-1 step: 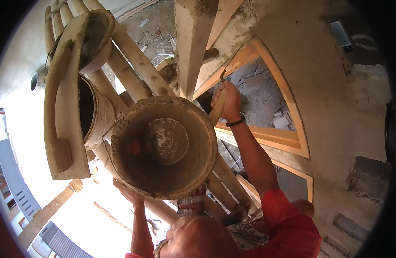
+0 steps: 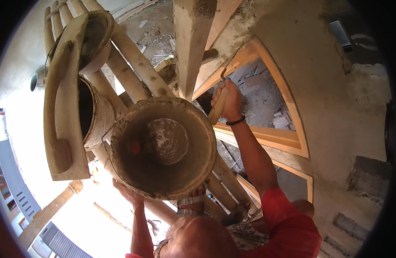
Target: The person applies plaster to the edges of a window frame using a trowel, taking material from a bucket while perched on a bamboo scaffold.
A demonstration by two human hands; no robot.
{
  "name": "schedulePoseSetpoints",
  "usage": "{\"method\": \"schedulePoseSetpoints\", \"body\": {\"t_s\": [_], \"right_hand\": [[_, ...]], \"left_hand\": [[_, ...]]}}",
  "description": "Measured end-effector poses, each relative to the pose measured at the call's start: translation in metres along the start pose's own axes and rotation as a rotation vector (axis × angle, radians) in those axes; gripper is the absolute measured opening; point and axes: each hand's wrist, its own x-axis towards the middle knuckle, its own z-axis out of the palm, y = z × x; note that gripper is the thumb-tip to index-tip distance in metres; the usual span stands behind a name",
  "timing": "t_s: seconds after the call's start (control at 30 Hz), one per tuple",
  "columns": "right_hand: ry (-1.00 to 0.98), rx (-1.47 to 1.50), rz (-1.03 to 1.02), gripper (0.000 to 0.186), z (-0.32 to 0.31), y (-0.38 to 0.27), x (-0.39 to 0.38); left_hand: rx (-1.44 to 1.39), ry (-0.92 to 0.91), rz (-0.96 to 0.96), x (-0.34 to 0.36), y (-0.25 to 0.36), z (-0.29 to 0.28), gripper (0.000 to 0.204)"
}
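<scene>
My left hand [image 2: 127, 191] reaches up under the near-left rim of a round, mortar-crusted pan [image 2: 163, 146] and holds it against the scaffold poles. The pan's open mouth faces me, with a pale crust at its bottom. My right hand [image 2: 230, 103], with a dark band at the wrist, is stretched out and closed around the wooden handle of a trowel [image 2: 218, 111]. The tool's metal neck points up at the edge of a wooden window frame [image 2: 266, 139]. The blade is hidden from me. A red sleeve covers my right upper arm.
Round wooden scaffold poles [image 2: 133, 64] run diagonally under the pan. A long wooden float [image 2: 64, 112], a bucket [image 2: 97, 114] and a second pan [image 2: 97, 38] rest on them at the left. A square timber post [image 2: 191, 47] stands beside the rough plastered wall [image 2: 331, 94]. Rubble lies inside the window opening.
</scene>
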Motion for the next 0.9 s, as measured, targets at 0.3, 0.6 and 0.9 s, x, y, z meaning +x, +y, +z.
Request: {"method": "schedulePoseSetpoints", "body": {"t_s": [0.3,0.6,0.9], "right_hand": [[-0.067,0.074,-0.098,0.023,-0.011,-0.023,0.022],[-0.014,0.095,-0.088,0.024,0.001,-0.021,0.025],[0.169,0.078,0.287,0.022,-0.033,0.028,-0.018]], "left_hand": [[-0.011,0.006,0.034,0.0,-0.002,0.003,0.097],[0.035,0.005,0.133,-0.001,-0.009,0.0,0.093],[-0.02,0.018,0.017,0.001,-0.01,0.004,0.089]]}}
